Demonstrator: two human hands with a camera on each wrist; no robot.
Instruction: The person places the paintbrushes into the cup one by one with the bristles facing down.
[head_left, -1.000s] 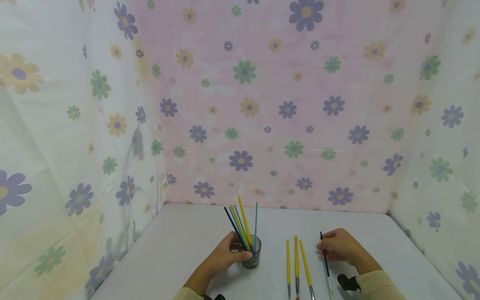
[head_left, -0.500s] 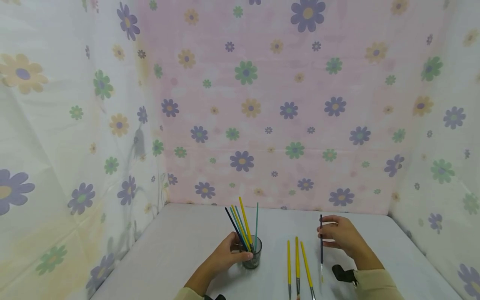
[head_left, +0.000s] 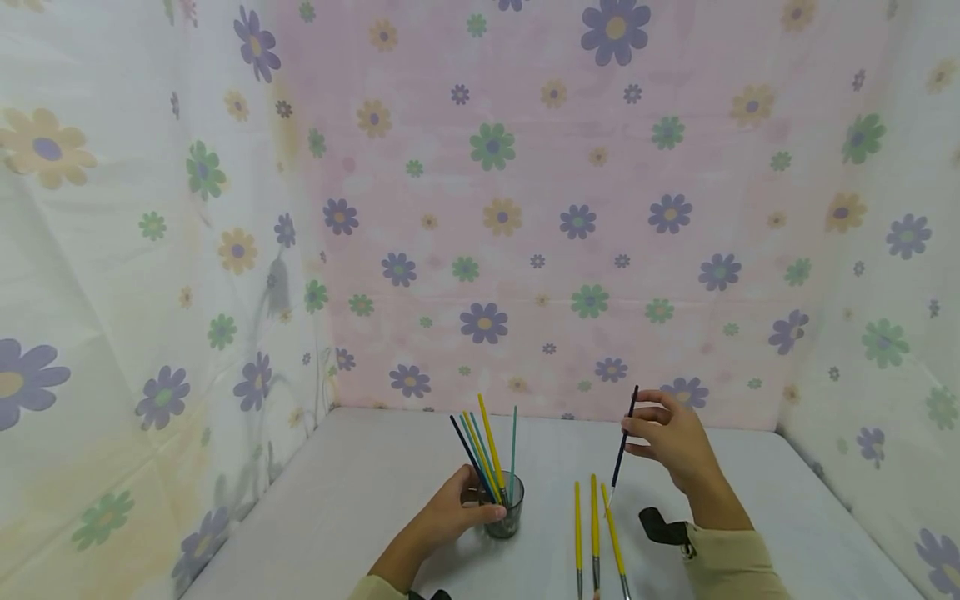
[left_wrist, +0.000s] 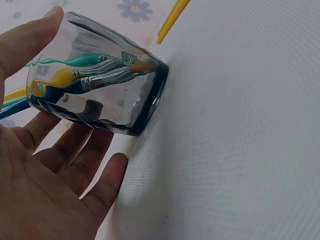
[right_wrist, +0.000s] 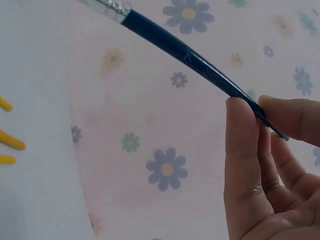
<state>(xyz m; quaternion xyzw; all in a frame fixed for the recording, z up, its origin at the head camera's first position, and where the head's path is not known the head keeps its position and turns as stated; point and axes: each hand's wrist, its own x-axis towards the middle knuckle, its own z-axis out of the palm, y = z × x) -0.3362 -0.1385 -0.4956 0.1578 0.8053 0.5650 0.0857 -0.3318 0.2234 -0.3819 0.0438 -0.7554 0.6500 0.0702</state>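
My left hand [head_left: 448, 510] holds a clear drinking glass [head_left: 512, 523], thumb on one side and fingers on the other. Several paintbrushes [head_left: 492, 454] with yellow, teal and dark blue handles stand in it, bristles down, as the left wrist view shows through the glass wall [left_wrist: 112, 110]. To the right, my right hand [head_left: 678, 446] pinches a dark blue paintbrush [head_left: 618, 460] near its handle end, between thumb and fingertips. That brush hangs tilted, bristles downward, above the table. In the right wrist view its dark handle [right_wrist: 182, 54] and silver ferrule [right_wrist: 116, 7] show.
Three yellow paintbrushes [head_left: 595, 525] lie side by side on the white table [head_left: 360, 475], between the glass and my right hand. Flower-printed cloth [head_left: 525, 250] hangs behind and at both sides. A black strap piece [head_left: 662, 527] sticks out by my right wrist.
My right hand has raised the dark blue paintbrush off the table and carried it up and leftward, over the yellow ones. My left hand stays at the glass.
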